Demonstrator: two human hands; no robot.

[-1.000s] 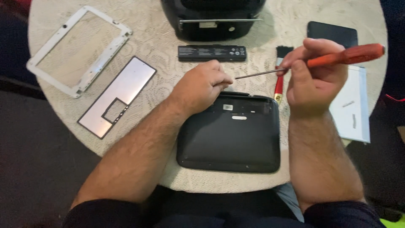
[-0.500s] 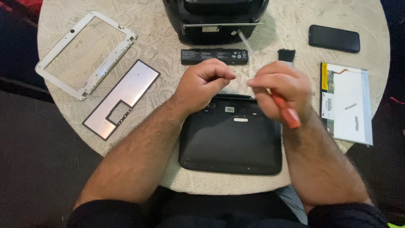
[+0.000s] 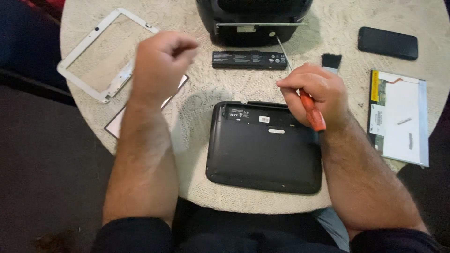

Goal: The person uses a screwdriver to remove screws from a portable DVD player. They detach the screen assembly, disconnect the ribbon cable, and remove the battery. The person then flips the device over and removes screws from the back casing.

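Gripping an orange-handled screwdriver [image 3: 313, 112] in the right hand [image 3: 311, 91], fingers curled shut around the handle, metal shaft running up and left toward the black device [image 3: 255, 21] at the top centre of the frame. Hovering just above the upper right corner of the black laptop base [image 3: 265, 147], which lies underside up at the centre of the round, cream-patterned surface [image 3: 197, 79]. Raised at centre left, the left hand [image 3: 161, 58], closed into a loose fist with fingertips pinched together (whether anything sits between them cannot be told). Lying above the laptop base, a long black battery pack [image 3: 249, 60]. Resting beside it to the right, a small black brush [image 3: 331, 62]. Sitting at upper left, a white screen bezel [image 3: 77, 77], with a silver panel [image 3: 117, 122] partly hidden beneath the left forearm. Placed at upper right, a black phone [image 3: 387, 43]; below it, at the right edge, a bare display panel [image 3: 398, 119].
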